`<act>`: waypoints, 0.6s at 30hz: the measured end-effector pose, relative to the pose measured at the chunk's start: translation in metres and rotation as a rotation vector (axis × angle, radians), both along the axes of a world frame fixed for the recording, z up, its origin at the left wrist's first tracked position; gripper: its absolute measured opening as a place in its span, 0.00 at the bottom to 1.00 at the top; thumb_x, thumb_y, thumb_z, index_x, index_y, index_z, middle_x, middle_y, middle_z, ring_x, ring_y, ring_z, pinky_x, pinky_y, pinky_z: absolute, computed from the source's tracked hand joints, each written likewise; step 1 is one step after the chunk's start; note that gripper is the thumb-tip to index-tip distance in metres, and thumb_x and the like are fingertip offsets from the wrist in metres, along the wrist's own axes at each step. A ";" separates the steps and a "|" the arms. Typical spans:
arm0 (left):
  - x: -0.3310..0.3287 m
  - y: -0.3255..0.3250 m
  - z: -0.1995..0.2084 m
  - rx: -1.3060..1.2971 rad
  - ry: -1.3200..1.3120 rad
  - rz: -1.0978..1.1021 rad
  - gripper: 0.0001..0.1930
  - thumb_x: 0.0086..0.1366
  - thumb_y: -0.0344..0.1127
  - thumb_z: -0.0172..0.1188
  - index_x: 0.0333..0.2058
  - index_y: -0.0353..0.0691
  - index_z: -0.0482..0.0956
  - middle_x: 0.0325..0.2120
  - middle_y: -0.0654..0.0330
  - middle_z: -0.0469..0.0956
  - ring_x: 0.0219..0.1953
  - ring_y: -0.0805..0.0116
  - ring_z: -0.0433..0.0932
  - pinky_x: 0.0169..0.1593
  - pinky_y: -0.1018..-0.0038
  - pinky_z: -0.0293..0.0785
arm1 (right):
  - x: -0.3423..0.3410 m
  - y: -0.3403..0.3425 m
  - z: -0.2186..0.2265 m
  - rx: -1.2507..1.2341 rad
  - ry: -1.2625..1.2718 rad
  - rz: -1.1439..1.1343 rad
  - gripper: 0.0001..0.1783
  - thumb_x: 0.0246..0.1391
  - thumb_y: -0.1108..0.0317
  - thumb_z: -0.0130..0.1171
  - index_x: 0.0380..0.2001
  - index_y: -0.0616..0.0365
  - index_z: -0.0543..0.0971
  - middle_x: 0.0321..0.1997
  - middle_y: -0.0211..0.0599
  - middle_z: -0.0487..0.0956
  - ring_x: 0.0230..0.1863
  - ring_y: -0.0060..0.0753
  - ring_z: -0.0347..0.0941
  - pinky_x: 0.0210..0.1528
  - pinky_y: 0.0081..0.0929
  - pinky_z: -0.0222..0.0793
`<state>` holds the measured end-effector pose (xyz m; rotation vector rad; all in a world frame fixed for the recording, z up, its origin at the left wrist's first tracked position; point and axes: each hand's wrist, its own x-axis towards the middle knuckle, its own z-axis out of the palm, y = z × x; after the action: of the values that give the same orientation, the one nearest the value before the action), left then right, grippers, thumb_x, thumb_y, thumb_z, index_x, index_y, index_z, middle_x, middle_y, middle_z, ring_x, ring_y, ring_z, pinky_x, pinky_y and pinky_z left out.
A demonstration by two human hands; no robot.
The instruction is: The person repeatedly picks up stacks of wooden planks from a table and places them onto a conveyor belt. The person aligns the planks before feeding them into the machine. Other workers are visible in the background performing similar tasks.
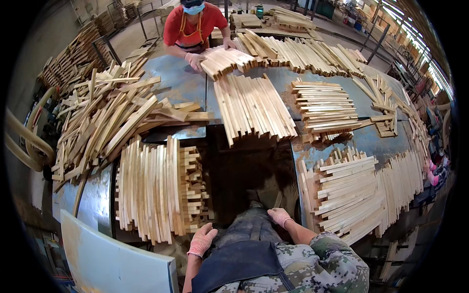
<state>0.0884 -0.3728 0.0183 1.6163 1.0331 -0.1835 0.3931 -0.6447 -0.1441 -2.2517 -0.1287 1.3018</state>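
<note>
The left hand [202,240] looks empty, fingers loosely bent; for the right hand [280,217], I can't tell. Best grip sticks [149,190] evenly

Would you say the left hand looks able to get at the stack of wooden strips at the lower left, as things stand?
Probably yes: the left hand is close to the near right corner of the stack of wooden strips, and nothing visible seems to block the way.

Beige hoses [24,132] at left, co-worker [195,36] in red, pale-blue panel [117,259] lower left
</note>
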 end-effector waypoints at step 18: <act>0.295 0.072 -0.061 -0.171 -0.084 0.259 0.32 0.73 0.45 0.67 0.68 0.30 0.74 0.65 0.48 0.78 0.68 0.57 0.74 0.73 0.66 0.65 | 0.312 0.106 0.087 0.586 -0.465 -0.648 0.34 0.69 0.60 0.63 0.70 0.71 0.72 0.68 0.53 0.79 0.70 0.42 0.74 0.74 0.32 0.64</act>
<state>0.3831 -0.3005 -0.0432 1.3121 1.1197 -0.0282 0.7051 -0.5387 -0.0576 -1.8055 0.0516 0.3291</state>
